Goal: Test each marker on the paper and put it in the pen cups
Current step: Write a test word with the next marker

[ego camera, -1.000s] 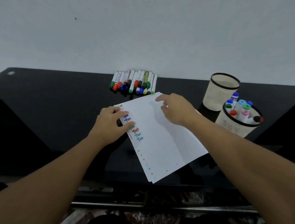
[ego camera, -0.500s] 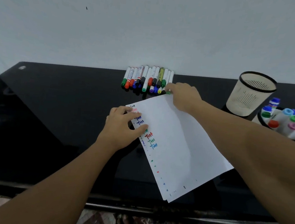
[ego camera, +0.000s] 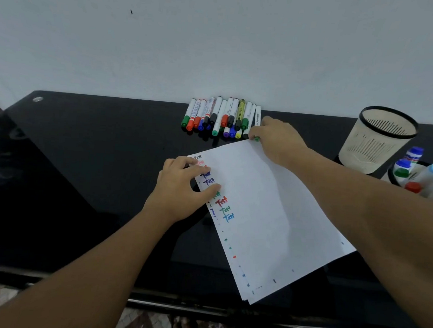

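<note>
Since the frame a second earlier, the right hand (ego camera: pixel 277 140) has left the top of the paper (ego camera: pixel 266 214) and reached to the right end of the row of markers (ego camera: pixel 221 117); half a second ago it was already there, and it has barely shifted since. Its fingers (ego camera: pixel 258 133) curl round a green-capped marker (ego camera: pixel 257 127), whose white barrel shows above the knuckles and whose green cap pokes out just below them, right at the paper's far corner. The marker still lies in line with the others, touching or just beside the last one in the row; whether it has lifted off the bench (ego camera: pixel 93 167) cannot be told.

The left hand (ego camera: pixel 182 187) stays where it was, resting flat on the left edge of the paper with its fingers relaxed and spread, thumb and forefinger lying over the top of a column of coloured test words. More words in red, green and blue show below the thumb, and small coloured dots run down the sheet's left margin.

The paper lies tilted on the dark bench, its near corner reaching toward the bench's front edge. The remaining markers lie side by side at the back against the wall, caps pointing toward the person. At the right stands an empty mesh pen cup (ego camera: pixel 378 140), and just beside it, nearer the frame edge, a second pen cup (ego camera: pixel 393 177) holding several capped markers upright.
</note>
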